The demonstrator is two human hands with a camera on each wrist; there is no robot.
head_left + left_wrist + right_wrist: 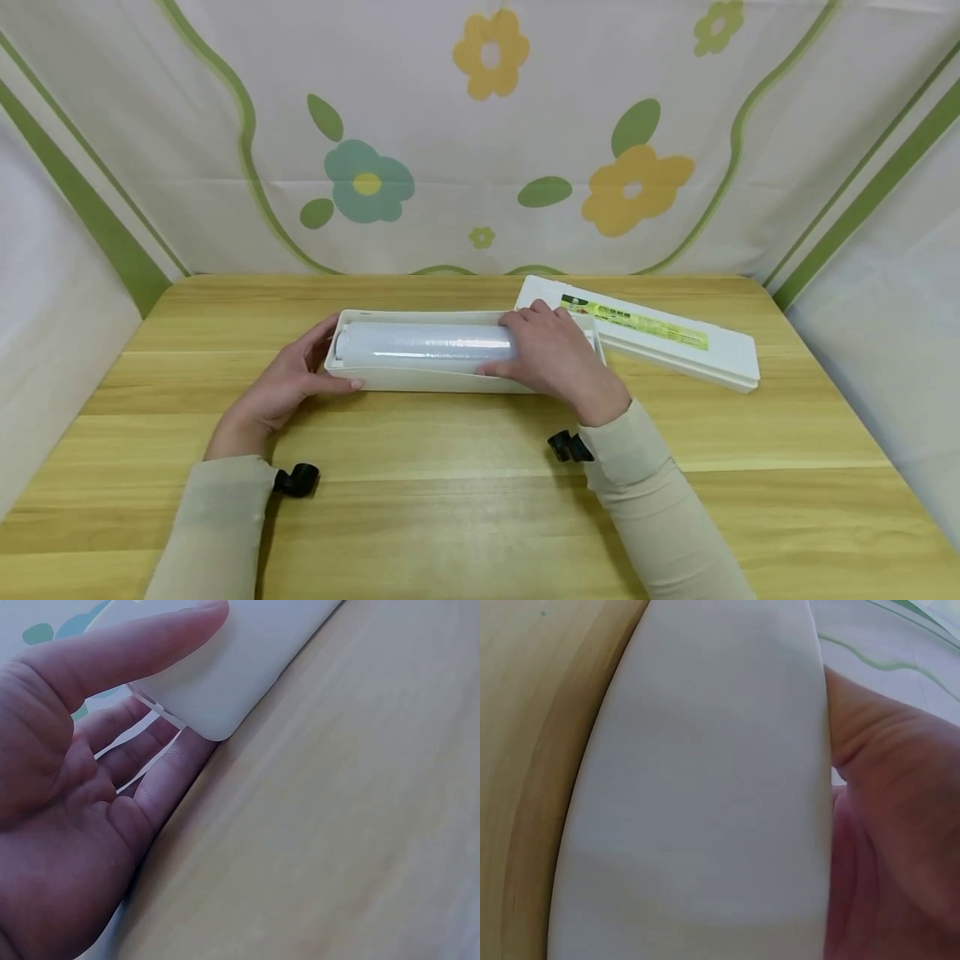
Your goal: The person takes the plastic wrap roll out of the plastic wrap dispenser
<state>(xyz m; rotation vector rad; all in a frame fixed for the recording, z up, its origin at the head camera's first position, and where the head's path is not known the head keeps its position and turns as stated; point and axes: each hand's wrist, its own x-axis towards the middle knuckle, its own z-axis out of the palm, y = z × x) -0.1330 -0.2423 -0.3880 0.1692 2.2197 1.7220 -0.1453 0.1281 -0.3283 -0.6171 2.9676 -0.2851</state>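
A long white plastic box [420,381] lies lengthwise on the table without a cover, and a roll of cling film [420,343] sits inside it. My left hand [288,383] holds the box's left end, thumb along the front wall and fingers round the back corner. In the left wrist view, that thumb presses the white wall [217,682] while the other fingers reach behind the end. Over the right part of the box, my right hand [551,354] grips the roll, thumb at its near side and fingers at its far side. The right wrist view shows mostly the box's front wall [697,780]; the fingertips are hidden there.
Behind and right of the box, a white lid [727,354] with a green and yellow label lies at a slant on the wooden table [450,517]. A flowered curtain [442,250] hangs along the table's back edge, with white cloth at both sides.
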